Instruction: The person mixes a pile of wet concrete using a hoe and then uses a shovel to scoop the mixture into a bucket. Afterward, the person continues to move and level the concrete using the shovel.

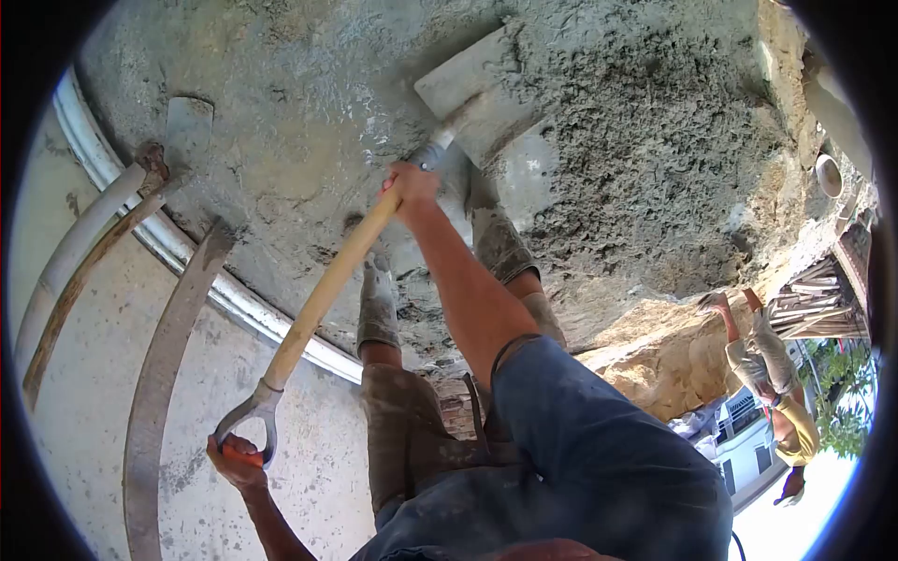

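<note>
A shovel [332, 280] with a pale wooden shaft runs diagonally across the head view. My left hand [241, 465] is closed round the orange-red grip of its D-shaped handle [253, 411]. Lower on the shaft, close to the metal socket, my right hand [409, 190] is wrapped round the wood. The blade [477, 89] lies in wet grey concrete [645, 140], its surface smeared and its edge partly covered. Just behind the shaft stand my mud-coated boots [379, 299] in the same wet mix.
Long curved poles [168, 374] lean along the pale wall [243, 449] at left. A white curved pipe [238, 301] follows the concrete's edge. Another person [772, 374] stands at right, near stacked wood pieces [809, 304]. A round pan-like object [829, 176] lies at far right.
</note>
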`<state>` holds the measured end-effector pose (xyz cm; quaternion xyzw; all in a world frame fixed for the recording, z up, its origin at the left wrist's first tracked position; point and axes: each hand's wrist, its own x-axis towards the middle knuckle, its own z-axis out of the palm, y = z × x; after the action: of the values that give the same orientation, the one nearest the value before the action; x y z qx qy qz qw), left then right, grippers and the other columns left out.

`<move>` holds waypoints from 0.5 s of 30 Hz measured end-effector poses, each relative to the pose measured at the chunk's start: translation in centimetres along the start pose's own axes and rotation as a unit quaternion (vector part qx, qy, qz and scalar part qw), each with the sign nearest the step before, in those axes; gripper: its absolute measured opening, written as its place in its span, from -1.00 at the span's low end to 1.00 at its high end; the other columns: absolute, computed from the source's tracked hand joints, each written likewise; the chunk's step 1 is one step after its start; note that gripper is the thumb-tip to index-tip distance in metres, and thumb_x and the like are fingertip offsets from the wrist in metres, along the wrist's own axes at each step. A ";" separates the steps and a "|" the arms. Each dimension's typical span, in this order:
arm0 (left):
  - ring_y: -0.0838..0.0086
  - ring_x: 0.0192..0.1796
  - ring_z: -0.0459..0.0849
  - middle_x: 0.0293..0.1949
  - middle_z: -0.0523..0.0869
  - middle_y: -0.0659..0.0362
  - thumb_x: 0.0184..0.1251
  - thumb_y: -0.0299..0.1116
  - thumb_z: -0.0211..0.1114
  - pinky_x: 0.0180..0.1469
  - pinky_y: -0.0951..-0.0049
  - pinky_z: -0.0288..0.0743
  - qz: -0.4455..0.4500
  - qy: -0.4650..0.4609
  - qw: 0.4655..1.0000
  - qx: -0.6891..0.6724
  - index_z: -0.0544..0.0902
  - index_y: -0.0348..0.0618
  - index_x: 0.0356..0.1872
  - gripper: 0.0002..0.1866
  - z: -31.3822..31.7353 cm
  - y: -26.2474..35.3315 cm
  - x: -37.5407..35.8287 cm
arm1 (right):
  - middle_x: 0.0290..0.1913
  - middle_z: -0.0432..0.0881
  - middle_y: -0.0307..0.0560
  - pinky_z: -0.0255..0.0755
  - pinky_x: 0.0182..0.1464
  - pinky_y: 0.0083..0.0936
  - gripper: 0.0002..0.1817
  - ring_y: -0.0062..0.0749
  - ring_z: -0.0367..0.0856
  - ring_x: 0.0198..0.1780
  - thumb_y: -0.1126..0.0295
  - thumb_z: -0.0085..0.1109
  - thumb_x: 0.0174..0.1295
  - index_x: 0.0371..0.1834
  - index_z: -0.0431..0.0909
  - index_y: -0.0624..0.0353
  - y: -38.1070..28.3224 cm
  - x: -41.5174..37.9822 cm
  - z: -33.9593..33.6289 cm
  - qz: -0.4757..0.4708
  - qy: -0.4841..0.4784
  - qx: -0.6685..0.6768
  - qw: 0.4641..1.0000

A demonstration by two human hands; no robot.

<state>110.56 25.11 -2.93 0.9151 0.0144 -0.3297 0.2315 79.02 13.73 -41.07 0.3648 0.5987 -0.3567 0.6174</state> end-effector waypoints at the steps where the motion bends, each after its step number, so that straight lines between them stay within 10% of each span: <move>1: 0.56 -0.69 0.23 -0.75 0.27 0.29 0.33 0.12 -0.12 -0.61 0.56 0.12 0.041 -0.033 0.998 -0.019 0.29 0.00 -0.64 -0.52 4.9 1.5 -1.5 | -0.63 0.31 -0.16 0.36 -0.55 -0.33 -0.87 -0.39 0.34 -0.62 0.52 0.07 0.09 -0.53 0.33 0.16 -5.1 0.3 -1.0 -0.036 -0.019 0.015 0.999; 5: 0.51 -0.70 0.24 -0.73 0.27 0.26 0.31 -0.02 -0.06 -0.61 0.51 0.12 0.090 -0.154 0.984 -0.020 0.30 -0.07 -0.63 -0.59 15.3 8.3 -5.0 | -0.64 0.31 -0.17 0.36 -0.52 -0.43 -0.90 -0.42 0.31 -0.62 0.51 0.05 0.11 -0.47 0.33 0.19 -17.9 0.6 -3.0 -0.074 -0.079 0.085 0.990; 11: 0.57 -0.74 0.27 -0.75 0.27 0.26 0.22 0.04 -0.01 -0.74 0.58 0.14 0.274 -0.206 0.939 -0.024 0.31 -0.10 -0.61 -0.58 12.2 7.1 -6.2 | -0.67 0.27 -0.23 0.33 -0.51 -0.49 -0.84 -0.47 0.26 -0.64 0.48 0.05 0.12 -0.56 0.30 0.12 -19.5 -8.4 -6.0 -0.137 -0.137 0.177 0.965; 15: 0.43 -0.45 0.44 -0.56 0.47 0.12 0.12 0.10 0.11 -0.38 0.43 0.29 0.427 -0.310 0.847 0.064 0.41 -0.28 -0.57 -0.47 13.4 2.9 -7.6 | -0.68 0.23 -0.38 0.23 -0.54 -0.59 -0.81 -0.62 0.20 -0.66 0.45 0.02 0.06 -0.64 0.26 0.04 -23.4 -13.8 -14.6 -0.211 -0.280 0.271 0.897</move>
<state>97.14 17.70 -6.11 0.6943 -0.4711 -0.4649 0.2825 51.05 15.37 -28.11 0.2685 0.3441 -0.7142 0.5471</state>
